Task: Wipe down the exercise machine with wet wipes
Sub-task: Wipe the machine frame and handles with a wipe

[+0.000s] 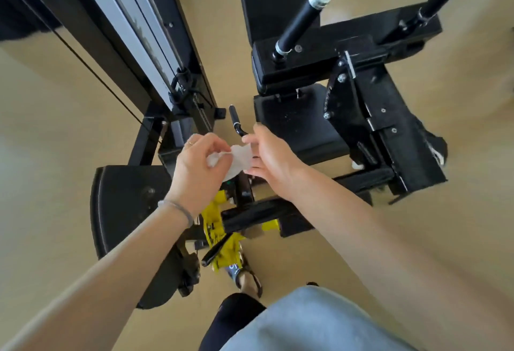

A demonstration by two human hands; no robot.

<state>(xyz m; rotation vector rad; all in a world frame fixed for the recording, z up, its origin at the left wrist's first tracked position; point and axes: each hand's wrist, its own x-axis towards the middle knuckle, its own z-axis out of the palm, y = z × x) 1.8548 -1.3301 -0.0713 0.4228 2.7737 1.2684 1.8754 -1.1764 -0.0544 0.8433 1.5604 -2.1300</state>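
Observation:
A white wet wipe (239, 159) is held between both hands above the black exercise machine (361, 117). My left hand (199, 165) pinches its left part with curled fingers. My right hand (267, 156) holds its right edge with thumb and fingers. Below the hands run a black frame bar (258, 213) and a yellow adjustment part (215, 220). A black seat pad (297, 125) lies just beyond the hands. A small black handle (235, 120) sticks up behind the wipe.
The weight stack column (155, 45) with its cable stands at the left. A black pad (125, 206) sits low left. Two black grip posts (303, 20) rise at the upper right. The floor is tan. My foot in a sandal (250, 278) is below.

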